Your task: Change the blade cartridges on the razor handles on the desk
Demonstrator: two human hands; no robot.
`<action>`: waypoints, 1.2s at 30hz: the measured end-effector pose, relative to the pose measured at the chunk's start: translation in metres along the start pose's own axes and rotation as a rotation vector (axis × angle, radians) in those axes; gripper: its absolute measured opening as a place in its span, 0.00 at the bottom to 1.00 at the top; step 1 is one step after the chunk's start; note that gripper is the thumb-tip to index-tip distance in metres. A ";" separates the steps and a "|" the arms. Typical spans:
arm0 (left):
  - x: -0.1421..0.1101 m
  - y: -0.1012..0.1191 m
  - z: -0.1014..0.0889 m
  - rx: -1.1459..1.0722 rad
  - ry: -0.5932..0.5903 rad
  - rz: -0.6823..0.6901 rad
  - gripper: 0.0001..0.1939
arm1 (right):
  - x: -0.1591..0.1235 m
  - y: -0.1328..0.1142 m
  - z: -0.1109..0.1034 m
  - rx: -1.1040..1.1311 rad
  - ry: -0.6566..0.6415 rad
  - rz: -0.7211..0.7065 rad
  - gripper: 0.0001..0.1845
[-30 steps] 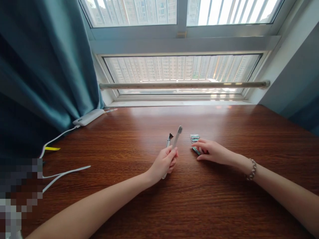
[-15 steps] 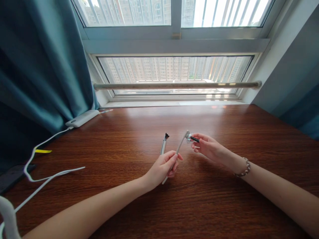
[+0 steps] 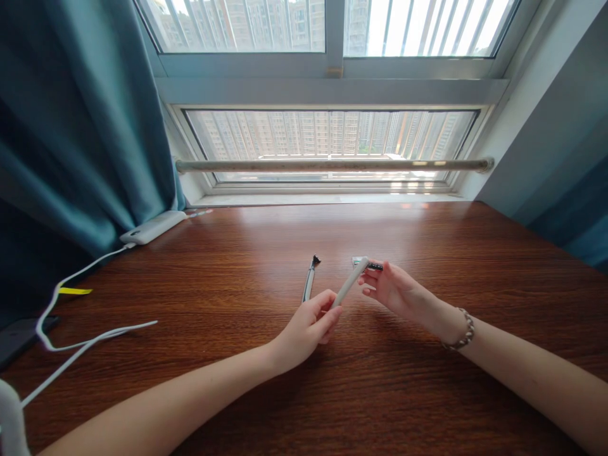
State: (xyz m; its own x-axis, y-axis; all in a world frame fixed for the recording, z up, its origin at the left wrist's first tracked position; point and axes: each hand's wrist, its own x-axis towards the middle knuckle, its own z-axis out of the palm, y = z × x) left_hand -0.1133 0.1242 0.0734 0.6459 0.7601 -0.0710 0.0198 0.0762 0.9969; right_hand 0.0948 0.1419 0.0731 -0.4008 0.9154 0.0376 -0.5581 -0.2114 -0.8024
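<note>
Mid-frame, I see the left hand [image 3: 304, 326] gripping a toothbrush [image 3: 350, 282] slanted up-right; its tip's beside the battery [image 3: 375, 266] the right hand [image 3: 403, 292] pinches.

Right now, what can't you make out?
- Pale stick, head view: lower end hidden by left hand.
- Black piece, head view: any markings too small; one end hidden by right hand.
- Small pack, head view: partly hidden behind pale stick.
- Dark slab, head view: cut off by left edge.
</note>
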 end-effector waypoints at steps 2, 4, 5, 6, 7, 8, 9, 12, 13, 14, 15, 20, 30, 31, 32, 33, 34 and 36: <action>0.000 0.000 0.000 0.034 -0.009 -0.008 0.11 | -0.001 0.000 0.003 0.008 -0.012 -0.003 0.16; 0.000 -0.001 0.000 0.062 0.011 -0.010 0.11 | -0.002 0.000 0.005 0.012 -0.017 -0.006 0.15; 0.000 -0.001 0.000 0.065 0.025 -0.009 0.11 | -0.003 0.000 0.006 0.013 -0.014 -0.008 0.16; 0.000 -0.001 0.000 0.061 0.038 -0.007 0.12 | -0.003 0.000 0.006 0.014 -0.008 -0.012 0.16; 0.000 -0.002 0.000 0.052 0.044 -0.004 0.12 | -0.003 0.000 0.006 0.018 -0.003 -0.014 0.17; 0.000 -0.002 0.000 0.044 0.040 -0.003 0.12 | -0.003 0.001 0.006 0.023 -0.001 -0.016 0.17; 0.000 -0.002 0.000 0.040 0.027 -0.003 0.12 | -0.003 0.002 0.005 0.028 -0.003 -0.019 0.17; -0.001 0.000 0.002 0.060 -0.032 -0.015 0.11 | -0.003 0.005 0.005 0.043 -0.013 -0.031 0.14; -0.002 0.001 0.002 0.078 -0.039 -0.019 0.11 | -0.003 0.006 0.005 0.048 -0.011 -0.030 0.14; -0.002 0.002 0.002 0.101 -0.035 -0.021 0.11 | -0.004 0.007 0.006 0.056 -0.004 -0.028 0.13; -0.002 0.002 0.002 0.125 -0.025 -0.021 0.11 | -0.004 0.008 0.006 0.064 0.005 -0.023 0.13; -0.002 0.002 0.003 0.158 -0.017 -0.025 0.11 | -0.004 0.008 0.007 0.070 0.040 -0.028 0.12; -0.004 0.005 0.005 0.193 0.011 -0.011 0.11 | -0.005 0.010 0.007 0.019 0.068 -0.026 0.13; -0.004 0.005 0.005 0.192 0.018 -0.014 0.11 | -0.004 0.009 0.007 0.009 0.071 -0.032 0.12; -0.004 0.005 0.005 0.176 0.026 -0.022 0.12 | -0.004 0.008 0.006 -0.005 0.071 -0.039 0.12; -0.003 0.005 0.005 0.144 0.034 -0.038 0.12 | -0.004 0.007 0.005 -0.026 0.069 -0.044 0.12; -0.002 0.004 0.005 0.101 0.043 -0.063 0.12 | -0.004 0.006 0.005 -0.054 0.065 -0.050 0.13; 0.001 0.003 0.004 0.003 0.069 -0.120 0.13 | -0.004 0.002 0.006 -0.124 0.053 -0.066 0.16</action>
State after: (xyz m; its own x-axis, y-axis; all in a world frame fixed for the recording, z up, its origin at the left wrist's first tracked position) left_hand -0.1097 0.1225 0.0763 0.5849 0.7882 -0.1913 0.0962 0.1667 0.9813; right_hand 0.0909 0.1354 0.0751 -0.3253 0.9434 0.0642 -0.4866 -0.1088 -0.8668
